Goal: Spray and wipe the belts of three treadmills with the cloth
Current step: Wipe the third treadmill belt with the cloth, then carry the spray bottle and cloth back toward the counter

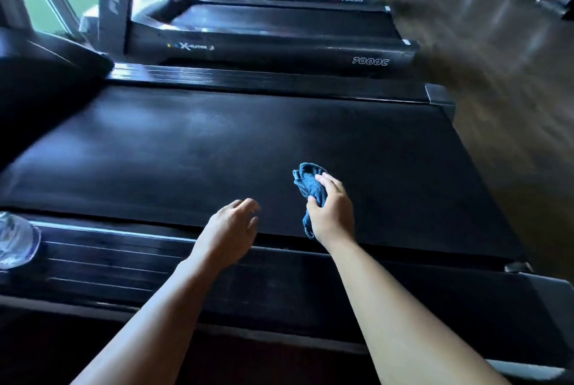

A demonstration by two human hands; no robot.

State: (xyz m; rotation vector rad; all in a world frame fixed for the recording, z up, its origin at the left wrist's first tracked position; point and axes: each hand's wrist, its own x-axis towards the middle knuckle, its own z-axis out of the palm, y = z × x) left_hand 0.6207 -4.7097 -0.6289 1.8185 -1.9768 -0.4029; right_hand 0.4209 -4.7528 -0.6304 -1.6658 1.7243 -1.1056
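Wooden gym floor [512, 105] carries a row of treadmills [279, 52]. Far left, a clear bottle [15, 241] rests on the nearest side rail [108, 248]. Left hand [233, 226] hovers empty, fingers loose; right hand [332, 213] grips the blue cloth [309, 185] above the belt [186, 151]. Wiping here seems barely begun; the farther belts [279, 22] probably wait.
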